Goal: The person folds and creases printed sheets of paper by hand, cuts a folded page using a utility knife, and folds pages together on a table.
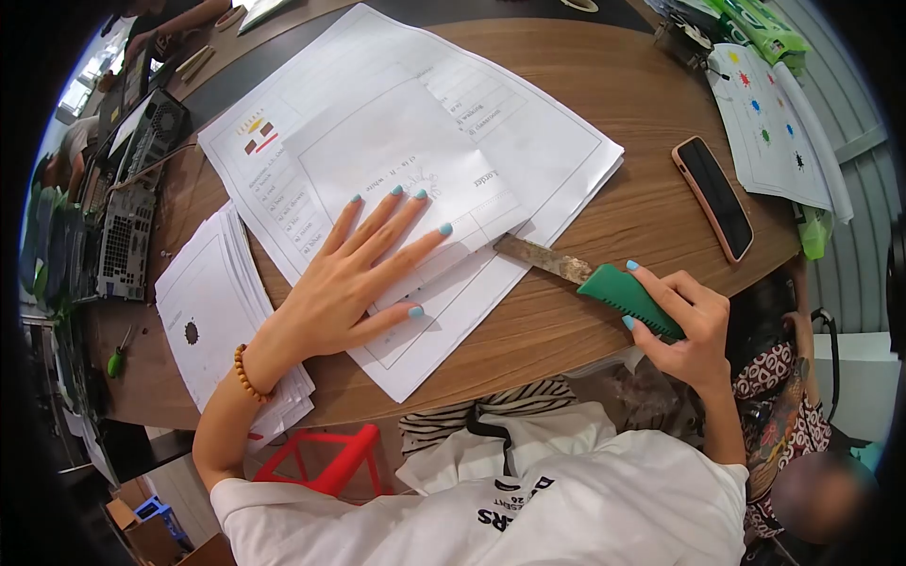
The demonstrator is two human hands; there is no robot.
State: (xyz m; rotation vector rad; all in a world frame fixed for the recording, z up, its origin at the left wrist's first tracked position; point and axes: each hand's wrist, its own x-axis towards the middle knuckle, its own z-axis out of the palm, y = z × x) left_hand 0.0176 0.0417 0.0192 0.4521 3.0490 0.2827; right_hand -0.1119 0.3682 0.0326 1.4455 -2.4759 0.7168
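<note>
Green-handled knife (609, 286) gripped in the right hand (694, 325), its blade (543, 258) tip at the edge of the top sheet (387, 156) on larger sheets (557, 156); left hand (349, 283) spread flat, holding nothing: best to press firmly, clear of the low, level blade.
</note>
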